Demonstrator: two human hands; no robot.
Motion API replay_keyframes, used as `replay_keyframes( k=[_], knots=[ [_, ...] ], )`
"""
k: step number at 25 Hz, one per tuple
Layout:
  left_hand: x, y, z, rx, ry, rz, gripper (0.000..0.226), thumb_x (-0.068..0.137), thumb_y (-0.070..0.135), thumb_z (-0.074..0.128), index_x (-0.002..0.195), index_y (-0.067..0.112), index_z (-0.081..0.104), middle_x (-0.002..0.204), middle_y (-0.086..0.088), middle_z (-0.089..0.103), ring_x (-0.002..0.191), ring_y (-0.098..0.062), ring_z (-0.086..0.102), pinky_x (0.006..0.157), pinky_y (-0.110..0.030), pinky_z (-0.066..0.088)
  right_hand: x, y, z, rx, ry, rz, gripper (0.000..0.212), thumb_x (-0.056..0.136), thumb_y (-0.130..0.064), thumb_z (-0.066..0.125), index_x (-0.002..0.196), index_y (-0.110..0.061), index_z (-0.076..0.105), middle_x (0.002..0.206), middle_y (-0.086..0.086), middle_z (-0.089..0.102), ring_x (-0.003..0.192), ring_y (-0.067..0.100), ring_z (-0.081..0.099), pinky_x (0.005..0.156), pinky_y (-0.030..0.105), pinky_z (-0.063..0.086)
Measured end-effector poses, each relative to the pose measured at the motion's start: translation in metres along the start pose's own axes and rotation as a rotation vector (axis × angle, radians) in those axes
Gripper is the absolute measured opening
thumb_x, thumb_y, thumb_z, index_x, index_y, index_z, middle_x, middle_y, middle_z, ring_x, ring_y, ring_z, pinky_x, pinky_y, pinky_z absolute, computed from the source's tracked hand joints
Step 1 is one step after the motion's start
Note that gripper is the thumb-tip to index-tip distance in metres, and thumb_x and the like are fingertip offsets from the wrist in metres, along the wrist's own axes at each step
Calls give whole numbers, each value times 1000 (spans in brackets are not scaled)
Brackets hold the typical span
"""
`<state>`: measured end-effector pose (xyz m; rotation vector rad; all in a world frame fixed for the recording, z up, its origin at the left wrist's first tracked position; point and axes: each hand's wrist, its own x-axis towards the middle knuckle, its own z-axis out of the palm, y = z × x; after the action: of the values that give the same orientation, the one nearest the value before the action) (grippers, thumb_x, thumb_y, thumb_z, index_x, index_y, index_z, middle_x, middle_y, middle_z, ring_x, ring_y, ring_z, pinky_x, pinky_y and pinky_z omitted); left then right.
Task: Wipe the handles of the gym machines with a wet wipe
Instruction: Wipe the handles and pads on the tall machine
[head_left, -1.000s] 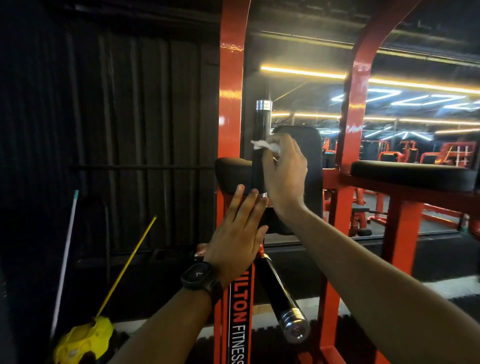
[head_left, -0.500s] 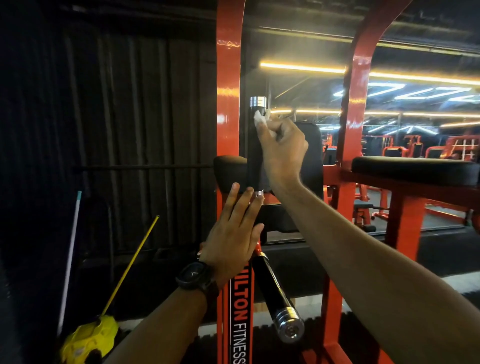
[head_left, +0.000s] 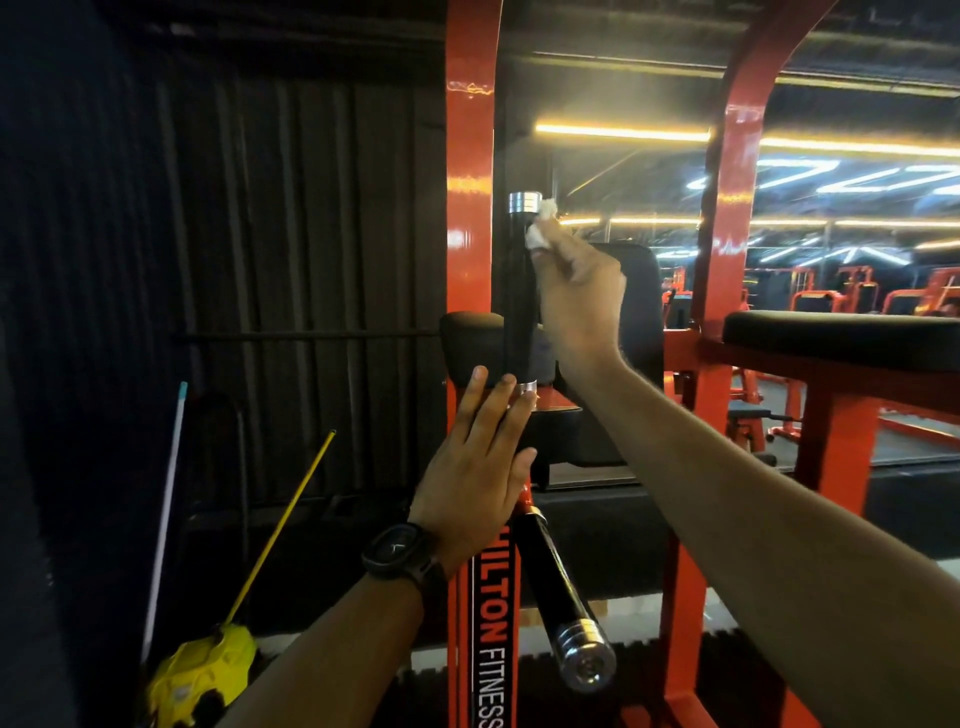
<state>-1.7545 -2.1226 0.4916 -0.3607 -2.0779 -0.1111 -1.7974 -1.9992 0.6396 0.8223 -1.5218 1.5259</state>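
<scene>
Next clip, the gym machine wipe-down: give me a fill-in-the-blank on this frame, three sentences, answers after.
1. The right hand presses the wet wipe against the upright handle near its ____ end.
2. The left hand, fingers straight, rests against the orange frame and holds ____.
3. The watch sits on the ____ wrist.

Missing words: top; nothing; left.
</scene>
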Motion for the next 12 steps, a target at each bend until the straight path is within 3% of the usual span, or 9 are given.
replay_keyframes(
  k=[3, 5, 7, 10, 12],
  knots=[
    [0, 2, -2, -3, -8, -6, 59, 102, 42, 27, 155, 26, 5, 164, 3, 7, 154, -15, -13, 115, -50, 32, -13, 18, -7, -217, -132, -337, 44, 97, -5, 61, 140, -12, 54, 142, 2, 56, 129, -2, 48, 109, 16, 39],
    [-1, 2, -2, -7, -8, -15, 59, 103, 42, 27, 155, 27, 4, 164, 4, 5, 153, -14, -15, 115, -48, 31, -18, 31, -13, -406, -224, -613, 48, 88, 7, 64, 135, -2, 57, 136, 11, 60, 131, 13, 51, 114, 12, 26],
    [1, 3, -2, 0, -9, -13, 59, 103, 43, 26, 154, 28, 0, 164, 4, 4, 153, -14, -16, 115, -47, 29, -11, 34, -15, -554, -245, -836, 46, 86, 6, 64, 131, 2, 55, 130, 20, 61, 129, 26, 51, 117, 13, 19],
    [-1, 2, -2, 12, -9, -1, 60, 103, 43, 27, 153, 27, -2, 164, 3, 5, 153, -15, -16, 115, -49, 29, -3, 26, -16, -730, -364, -861, 50, 93, -4, 58, 142, -7, 50, 143, 14, 53, 139, 28, 45, 115, 32, 32],
    [0, 2, -3, 0, -5, 9, 60, 103, 42, 28, 155, 25, 2, 164, 2, 6, 153, -16, -14, 114, -52, 35, 0, 21, -25, -874, -460, -934, 49, 94, -12, 43, 142, -7, 50, 143, 15, 53, 138, 31, 45, 115, 39, 31]
  ],
)
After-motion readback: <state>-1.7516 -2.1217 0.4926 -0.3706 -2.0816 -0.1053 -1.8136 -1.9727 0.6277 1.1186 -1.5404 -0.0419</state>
